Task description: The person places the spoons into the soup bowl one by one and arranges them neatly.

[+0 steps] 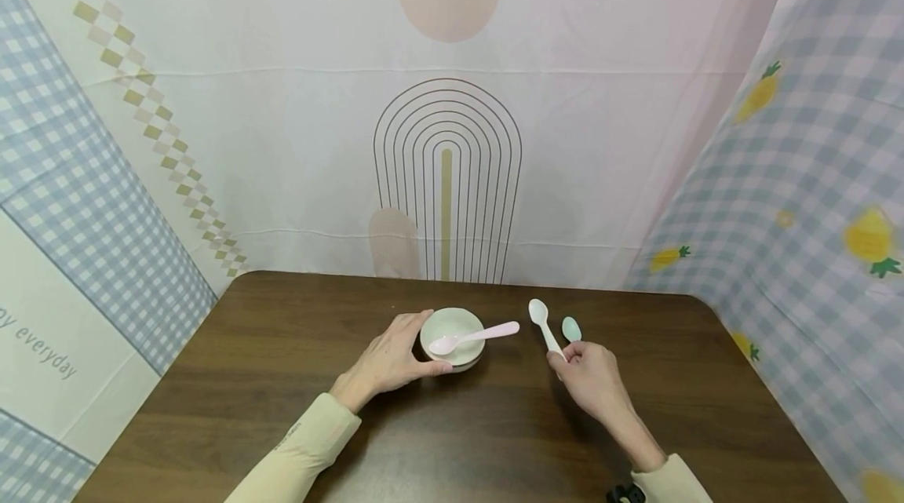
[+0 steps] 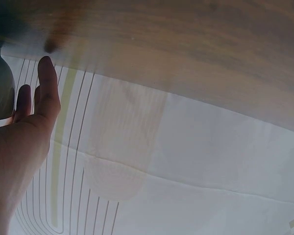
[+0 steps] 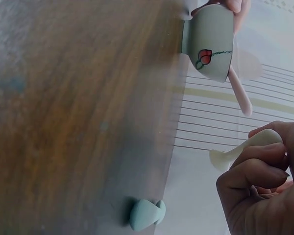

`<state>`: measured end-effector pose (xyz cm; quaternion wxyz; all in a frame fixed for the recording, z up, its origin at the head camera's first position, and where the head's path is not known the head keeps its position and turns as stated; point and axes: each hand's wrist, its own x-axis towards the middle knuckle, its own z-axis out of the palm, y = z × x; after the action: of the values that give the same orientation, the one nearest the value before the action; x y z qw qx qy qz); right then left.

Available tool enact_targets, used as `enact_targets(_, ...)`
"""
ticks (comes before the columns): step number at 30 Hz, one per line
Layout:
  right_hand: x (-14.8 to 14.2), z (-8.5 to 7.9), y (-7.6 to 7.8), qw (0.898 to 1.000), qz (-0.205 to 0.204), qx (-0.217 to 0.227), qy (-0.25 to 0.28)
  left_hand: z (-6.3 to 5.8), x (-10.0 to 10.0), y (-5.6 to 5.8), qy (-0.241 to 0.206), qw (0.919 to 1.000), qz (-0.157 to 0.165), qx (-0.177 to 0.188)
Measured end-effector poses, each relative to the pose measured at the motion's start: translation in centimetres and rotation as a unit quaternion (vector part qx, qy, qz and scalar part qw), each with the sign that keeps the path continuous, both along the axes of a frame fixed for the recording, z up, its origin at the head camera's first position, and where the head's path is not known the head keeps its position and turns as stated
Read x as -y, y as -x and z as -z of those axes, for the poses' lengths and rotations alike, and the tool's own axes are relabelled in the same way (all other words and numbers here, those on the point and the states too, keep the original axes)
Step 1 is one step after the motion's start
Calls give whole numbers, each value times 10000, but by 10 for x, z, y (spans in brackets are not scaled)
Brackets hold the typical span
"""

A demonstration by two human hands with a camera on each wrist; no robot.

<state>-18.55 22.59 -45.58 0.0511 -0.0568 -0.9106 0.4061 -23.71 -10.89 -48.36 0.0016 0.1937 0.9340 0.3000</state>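
A small pale bowl (image 1: 438, 319) with a red painted motif on its side stands on the wooden table. My left hand (image 1: 390, 354) grips it from the left, thumb on the near side and fingers on the far side. A pink spoon (image 1: 498, 330) lies in the bowl, its handle sticking out over the right rim. To the right, my right hand (image 1: 595, 379) pinches a white spoon (image 1: 540, 313) by the handle, bowl end pointing away from me, held above the table. A mint-green spoon (image 1: 571, 329) lies just beyond the right hand, its handle hidden behind the fingers.
The dark wooden table (image 1: 452, 440) ends at a back edge against a hanging white cloth (image 1: 311, 142) with an arch print. Checked cloths hang at the left and at the right (image 1: 798, 252).
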Motion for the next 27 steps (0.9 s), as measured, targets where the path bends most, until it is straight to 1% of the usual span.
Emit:
enact_targets(9,-1,-7,0,10000,-13,56,10,0,0,0,1,10000,1,-2)
enact_targets(16,0,-12,-3,10000,-52,-44,1,-1,0,0,21,10000,-8,-17)
enact_targets(27,0,-15,-4,10000,-66,-18,39,0,0,-1,44,10000,-12,-38)
